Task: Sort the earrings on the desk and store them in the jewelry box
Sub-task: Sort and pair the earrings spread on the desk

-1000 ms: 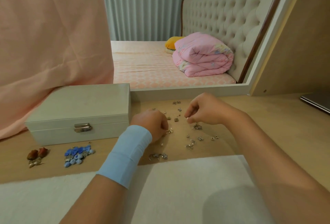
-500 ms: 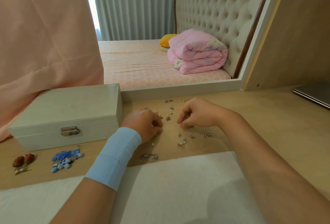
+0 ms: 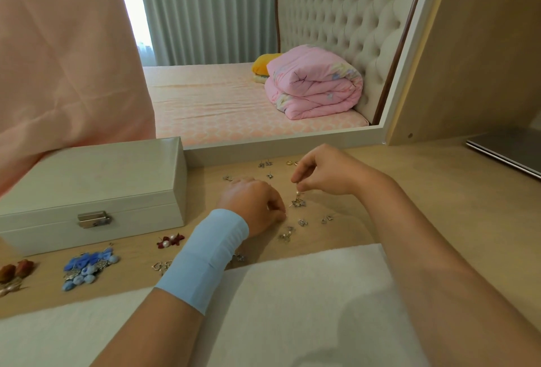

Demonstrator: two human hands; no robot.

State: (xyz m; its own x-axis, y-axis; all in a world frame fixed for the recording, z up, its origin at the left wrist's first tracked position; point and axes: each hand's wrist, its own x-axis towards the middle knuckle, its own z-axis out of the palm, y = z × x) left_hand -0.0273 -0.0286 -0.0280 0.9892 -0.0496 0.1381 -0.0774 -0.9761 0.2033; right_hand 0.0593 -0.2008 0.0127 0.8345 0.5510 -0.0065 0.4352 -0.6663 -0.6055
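Far left on the desk (image 3: 439, 176), your brown earrings (image 3: 14, 271) sit grouped, and just beside them the blue earrings (image 3: 87, 267) make their own pile. Behind both, the jewelry box (image 3: 87, 185) is closed, latch (image 3: 93, 219) down, so nothing goes in yet. In front of its right corner lies the red-and-pearl pair (image 3: 171, 240).

Now your left hand (image 3: 253, 205), blue wristband (image 3: 205, 258) on the wrist, is low over the desk with its fingers curled under. Whether they pinch anything I cannot tell, because the knuckles hide it. Right of it spreads the silver scatter (image 3: 298, 203), loose and unsorted.

Your right hand (image 3: 325, 173) hovers just above that scatter, thumb and forefinger pinched on a small earring (image 3: 298, 191) that hangs from the tips.

This looks like the sorting step, matching silver pieces into pairs. Next, I'd judge, you need its twin from the scatter, then a free spot to set the pair down. The pieces are tiny, so pinch fine and lift straight, or the neighbours may tangle and drag along.
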